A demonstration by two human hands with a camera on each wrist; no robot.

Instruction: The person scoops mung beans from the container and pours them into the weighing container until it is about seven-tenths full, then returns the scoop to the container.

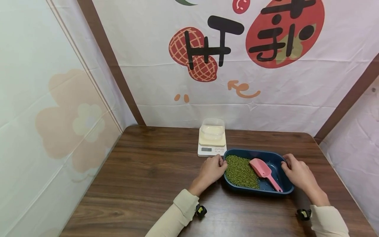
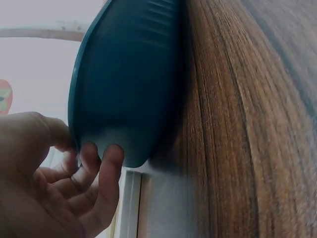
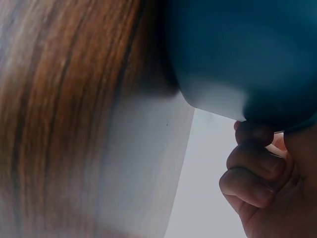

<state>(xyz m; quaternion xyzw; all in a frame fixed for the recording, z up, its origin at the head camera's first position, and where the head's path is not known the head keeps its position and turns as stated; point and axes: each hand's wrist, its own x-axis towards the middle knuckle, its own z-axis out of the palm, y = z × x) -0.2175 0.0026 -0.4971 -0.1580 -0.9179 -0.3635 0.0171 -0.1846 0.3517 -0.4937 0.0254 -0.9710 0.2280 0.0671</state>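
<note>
A dark blue tray [image 1: 254, 190] sits on the table between both hands. Green beans [image 1: 240, 171], small and round, fill its left part. Leaning on the beans is a pink scoop [image 1: 263, 169], its handle pointing to the tray's near right corner. My left hand [image 1: 211, 171] grips the tray's left rim, thumb over the edge and fingers curled against the outer wall, as the left wrist view shows. At the opposite end my right hand [image 1: 299, 172] pinches the right rim, its fingers [image 3: 255, 168] curled below the edge.
Behind the tray's left end stands a white kitchen scale [image 1: 204, 150] with a clear plastic container [image 1: 213, 130] on it. The wooden table [image 1: 142, 177] extends to the left. A printed cloth [image 1: 148, 82] hangs along the table's back edge.
</note>
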